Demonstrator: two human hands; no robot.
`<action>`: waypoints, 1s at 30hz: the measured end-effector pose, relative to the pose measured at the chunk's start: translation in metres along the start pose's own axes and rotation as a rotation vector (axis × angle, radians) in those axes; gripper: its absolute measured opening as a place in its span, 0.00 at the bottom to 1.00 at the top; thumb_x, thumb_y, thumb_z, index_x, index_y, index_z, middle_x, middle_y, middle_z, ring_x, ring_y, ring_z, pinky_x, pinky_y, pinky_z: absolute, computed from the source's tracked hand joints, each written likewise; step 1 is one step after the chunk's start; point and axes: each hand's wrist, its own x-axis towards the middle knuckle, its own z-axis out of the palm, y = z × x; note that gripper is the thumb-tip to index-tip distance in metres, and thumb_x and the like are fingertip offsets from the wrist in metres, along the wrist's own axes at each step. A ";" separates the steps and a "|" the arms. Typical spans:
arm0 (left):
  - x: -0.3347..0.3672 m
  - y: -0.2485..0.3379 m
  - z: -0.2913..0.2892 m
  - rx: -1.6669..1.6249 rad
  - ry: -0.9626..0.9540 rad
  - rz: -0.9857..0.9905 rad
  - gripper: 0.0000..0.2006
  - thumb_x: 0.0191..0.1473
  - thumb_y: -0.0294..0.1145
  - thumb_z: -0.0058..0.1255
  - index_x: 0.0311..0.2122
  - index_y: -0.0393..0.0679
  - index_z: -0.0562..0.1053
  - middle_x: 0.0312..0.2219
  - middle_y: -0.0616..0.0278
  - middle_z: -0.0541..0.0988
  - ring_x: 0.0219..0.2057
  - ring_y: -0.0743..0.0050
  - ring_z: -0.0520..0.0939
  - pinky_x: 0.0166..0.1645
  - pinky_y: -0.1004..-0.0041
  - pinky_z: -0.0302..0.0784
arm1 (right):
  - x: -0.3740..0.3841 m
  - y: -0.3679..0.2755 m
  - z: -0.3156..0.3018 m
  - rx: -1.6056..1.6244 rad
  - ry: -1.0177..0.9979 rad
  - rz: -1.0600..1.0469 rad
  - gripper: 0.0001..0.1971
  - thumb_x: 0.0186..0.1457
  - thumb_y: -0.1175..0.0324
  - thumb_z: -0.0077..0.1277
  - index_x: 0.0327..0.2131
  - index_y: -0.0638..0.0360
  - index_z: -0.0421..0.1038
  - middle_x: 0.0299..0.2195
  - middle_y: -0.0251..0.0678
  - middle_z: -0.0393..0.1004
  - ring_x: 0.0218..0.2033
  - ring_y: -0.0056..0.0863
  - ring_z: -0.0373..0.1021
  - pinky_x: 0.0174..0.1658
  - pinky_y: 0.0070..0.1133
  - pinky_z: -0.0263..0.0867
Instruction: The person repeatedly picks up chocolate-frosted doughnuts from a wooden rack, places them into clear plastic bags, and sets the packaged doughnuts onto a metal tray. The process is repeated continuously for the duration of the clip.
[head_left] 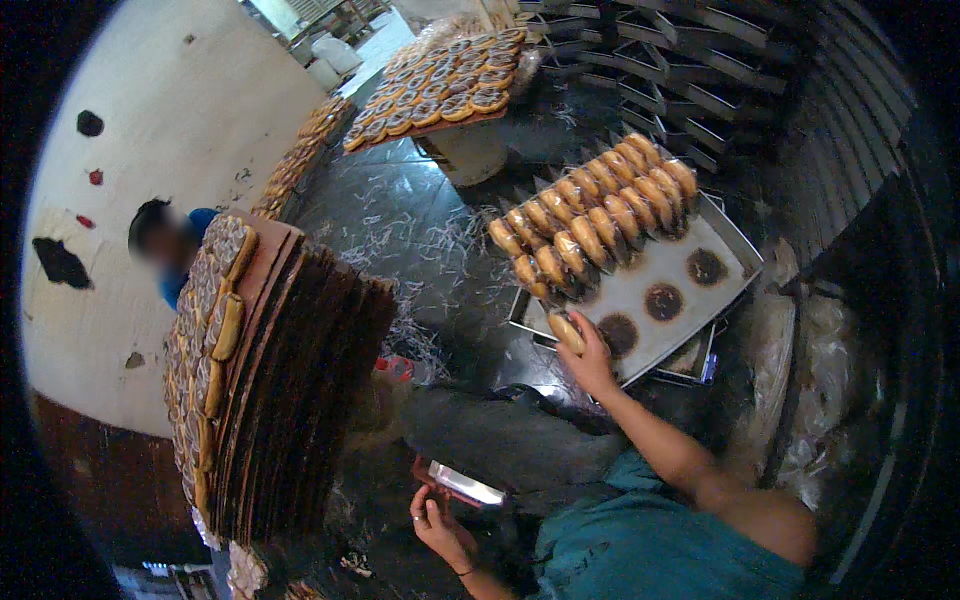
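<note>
My right hand [590,362] is closed on a golden doughnut [565,332] over the near left corner of a metal baking tray [722,292]. Beyond it, two rows of golden doughnuts in clear wrappers [590,235] stand on edge along the tray's far left side. Dark round marks show on the bare part of the tray. My left hand [446,538] is low in front of my lap, its fingers loosely bent and apart, with nothing visible in them. Just beyond its fingertips lies a red-edged object with a shiny silver strip [466,483].
At left rises a tall stack of brown boards [300,390], topped with iced doughnuts [205,330]. A person [170,245] is behind it. Farther off, more iced doughnuts [440,85] cover a board on a pale bucket [465,152]. Shredded strips litter the floor [365,205]; metal racks stand upper right.
</note>
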 end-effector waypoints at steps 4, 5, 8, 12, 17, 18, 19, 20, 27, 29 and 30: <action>-0.007 -0.007 -0.009 0.004 0.034 -0.061 0.11 0.56 0.26 0.42 0.43 0.33 0.66 0.38 0.56 0.72 0.40 0.70 0.74 0.45 0.73 0.71 | -0.011 0.008 -0.005 -0.051 -0.053 -0.071 0.31 0.41 0.73 0.56 0.51 0.61 0.57 0.51 0.47 0.60 0.54 0.41 0.58 0.56 0.28 0.53; -0.007 -0.007 -0.010 -0.007 0.026 -0.069 0.11 0.56 0.26 0.42 0.43 0.33 0.66 0.38 0.56 0.72 0.40 0.70 0.74 0.45 0.73 0.71 | -0.008 0.011 -0.003 -0.056 -0.065 -0.064 0.31 0.41 0.73 0.56 0.51 0.61 0.57 0.52 0.47 0.60 0.54 0.41 0.57 0.56 0.28 0.52; -0.009 -0.006 -0.007 -0.028 0.006 -0.091 0.11 0.56 0.26 0.42 0.43 0.33 0.67 0.38 0.55 0.72 0.40 0.69 0.74 0.46 0.72 0.70 | 0.015 0.012 0.002 -0.237 -0.072 -0.189 0.33 0.42 0.73 0.55 0.54 0.58 0.54 0.50 0.47 0.61 0.52 0.42 0.59 0.54 0.29 0.54; -0.005 -0.009 -0.015 -0.032 0.021 -0.103 0.11 0.55 0.27 0.43 0.43 0.34 0.67 0.39 0.55 0.72 0.41 0.69 0.74 0.46 0.72 0.70 | 0.031 -0.005 0.005 -0.201 -0.215 -0.070 0.35 0.41 0.70 0.56 0.55 0.58 0.52 0.51 0.48 0.61 0.51 0.43 0.60 0.55 0.30 0.54; 0.002 -0.031 -0.040 -0.013 0.057 -0.171 0.10 0.54 0.26 0.43 0.41 0.36 0.69 0.39 0.56 0.74 0.41 0.68 0.74 0.47 0.71 0.69 | 0.031 -0.003 0.002 -0.298 -0.325 -0.039 0.46 0.39 0.63 0.61 0.59 0.57 0.43 0.53 0.50 0.58 0.53 0.45 0.58 0.56 0.30 0.53; 0.000 -0.029 -0.045 0.010 0.053 -0.166 0.10 0.54 0.25 0.43 0.41 0.36 0.69 0.39 0.56 0.74 0.42 0.69 0.74 0.47 0.73 0.68 | 0.028 -0.014 0.000 -0.299 -0.365 0.057 0.51 0.36 0.60 0.63 0.60 0.56 0.41 0.57 0.50 0.53 0.58 0.43 0.51 0.59 0.30 0.48; 0.002 -0.033 -0.052 0.012 0.039 -0.200 0.10 0.54 0.25 0.43 0.42 0.36 0.69 0.40 0.56 0.74 0.42 0.69 0.74 0.48 0.73 0.67 | 0.026 0.000 -0.003 -0.493 -0.273 -0.195 0.52 0.34 0.59 0.64 0.60 0.57 0.41 0.59 0.49 0.47 0.61 0.43 0.43 0.61 0.31 0.41; 0.002 -0.034 -0.058 0.026 0.043 -0.199 0.10 0.54 0.25 0.43 0.42 0.36 0.69 0.40 0.56 0.73 0.42 0.70 0.74 0.48 0.74 0.67 | 0.021 -0.020 -0.002 -0.485 -0.257 -0.144 0.52 0.34 0.59 0.65 0.60 0.59 0.42 0.61 0.47 0.41 0.63 0.42 0.36 0.63 0.31 0.35; 0.008 -0.053 -0.075 0.228 -0.050 -0.212 0.13 0.53 0.29 0.47 0.44 0.39 0.70 0.40 0.58 0.73 0.42 0.72 0.74 0.47 0.75 0.67 | -0.080 -0.130 0.118 0.108 -0.931 -0.175 0.18 0.45 0.70 0.54 0.42 0.62 0.68 0.43 0.41 0.68 0.45 0.33 0.65 0.51 0.28 0.59; 0.005 -0.066 -0.072 0.274 -0.141 -0.098 0.15 0.53 0.34 0.48 0.44 0.39 0.69 0.42 0.54 0.73 0.43 0.63 0.74 0.48 0.69 0.67 | -0.110 -0.091 0.202 0.023 -1.298 -0.241 0.15 0.48 0.67 0.52 0.41 0.61 0.69 0.40 0.39 0.70 0.38 0.27 0.69 0.40 0.23 0.65; 0.001 -0.078 -0.067 0.322 -0.166 -0.010 0.15 0.53 0.35 0.48 0.44 0.39 0.69 0.42 0.54 0.72 0.43 0.61 0.74 0.48 0.68 0.67 | -0.126 -0.079 0.237 -0.006 -1.400 -0.057 0.17 0.47 0.65 0.53 0.41 0.61 0.69 0.37 0.40 0.72 0.38 0.27 0.68 0.39 0.24 0.65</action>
